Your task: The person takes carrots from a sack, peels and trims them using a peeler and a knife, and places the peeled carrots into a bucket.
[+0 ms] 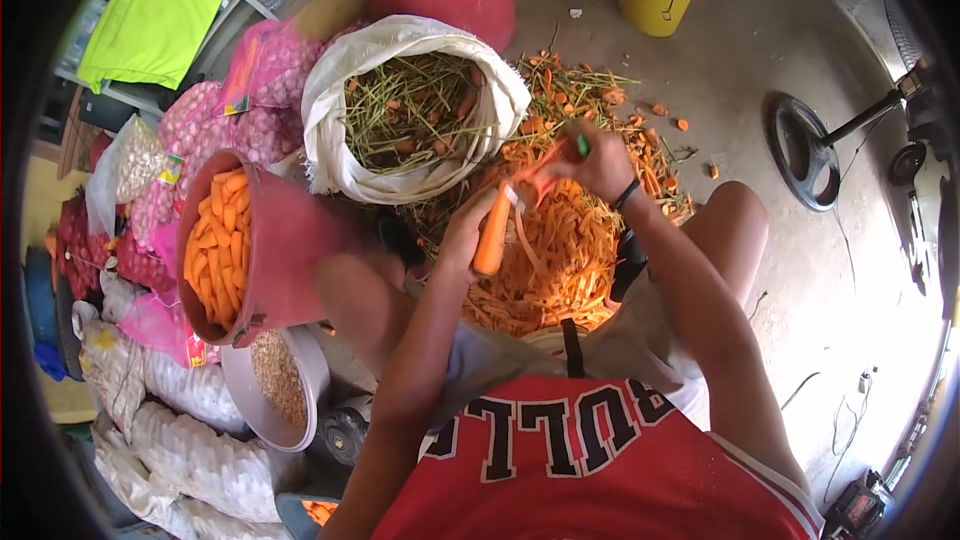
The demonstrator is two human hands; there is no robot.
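Red jersey (560,460) nearest me; left hand (465,227) grips the carrot (491,240), right hand (598,166) the peeler (542,178); I'd take thin, even, lengthwise strokes.

Before the person (580,440), a heap of thin orange carrot peelings (565,250) lies on the grey concrete floor (725,70) — above it, a long orange carrot (491,237) in the left hand (467,230). Beyond the heap, leftward, stands an open white woven sack (505,95); left, a round red plastic tub (290,275) holding peeled orange carrots (220,240). Rightward, a round black stand base (810,143); farther beyond, a yellow plastic bucket (655,10).
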